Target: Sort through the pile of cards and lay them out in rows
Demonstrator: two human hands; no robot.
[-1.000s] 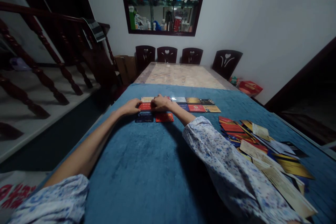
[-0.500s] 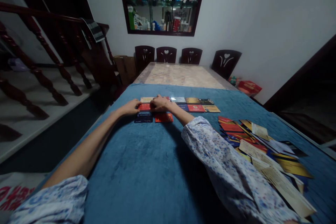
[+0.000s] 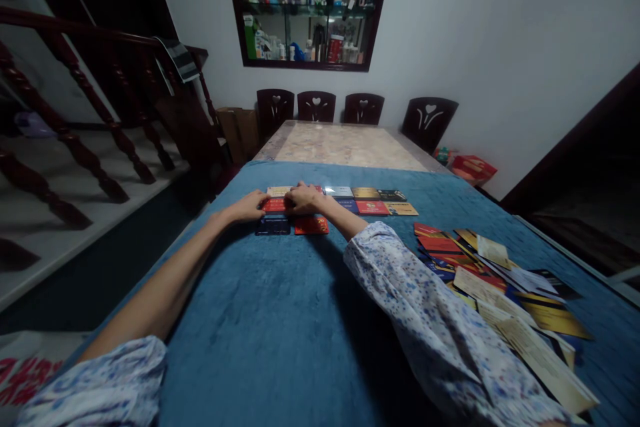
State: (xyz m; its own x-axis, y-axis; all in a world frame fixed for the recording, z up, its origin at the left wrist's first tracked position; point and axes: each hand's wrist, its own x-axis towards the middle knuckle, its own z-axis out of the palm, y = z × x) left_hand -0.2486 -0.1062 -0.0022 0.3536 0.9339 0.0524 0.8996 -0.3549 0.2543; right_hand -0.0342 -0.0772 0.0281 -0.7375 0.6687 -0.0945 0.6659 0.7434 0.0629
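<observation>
Left hand (image 3: 246, 206) and right hand (image 3: 306, 199), grips unclear, flank red card (image 3: 275, 205) toward bench's (image 3: 345, 144) left edge; uneven pressure could skew it.

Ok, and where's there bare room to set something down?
Blue cloth lies bare between the left forearm and right sleeve, nearer than the card rows. Also the mottled tabletop between cloth and chairs. Crowded: those rows and the card pile beside that sleeve.

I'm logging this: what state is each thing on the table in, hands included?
Left hand: curled at red card's left edge
Right hand: bent over that card's right
Red card: flat, between the hands
Nearest cards: flat, apart
Other rowed cards: flat
Card pile: loose, overlapping
Blue cloth: spread
</observation>
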